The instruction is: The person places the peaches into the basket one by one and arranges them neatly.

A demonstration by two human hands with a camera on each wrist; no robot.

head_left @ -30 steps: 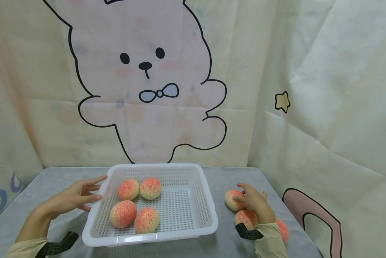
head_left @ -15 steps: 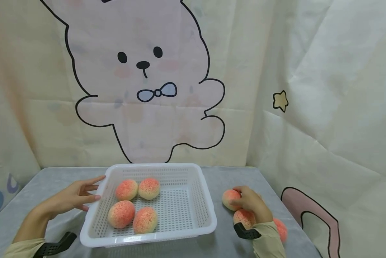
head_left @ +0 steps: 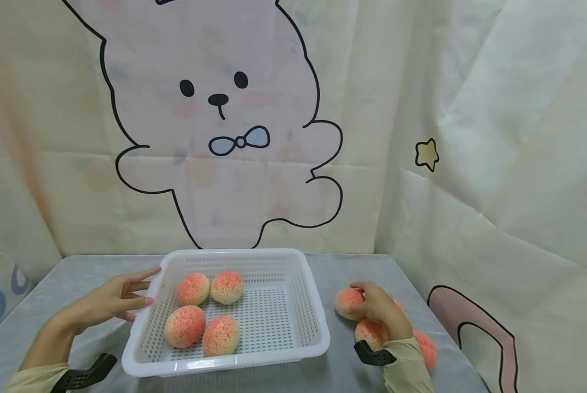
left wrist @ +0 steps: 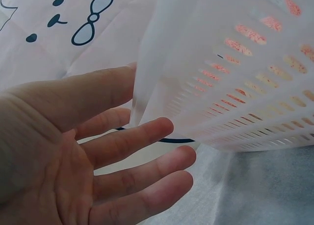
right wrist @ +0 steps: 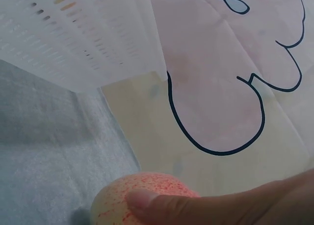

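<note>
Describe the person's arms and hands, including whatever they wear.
The left hand and right hand are bare, with no gloves or rings visible. The left sleeve and right sleeve are plain, light khaki. A curved black attachment with small dots sits by the left one, a similar attachment by the right. No cables show.

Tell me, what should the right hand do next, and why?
Maybe lift the held peach toward the basket: the right hand grips it with its fingers, and the basket's right side looks bare, with four peaches at the left.
</note>
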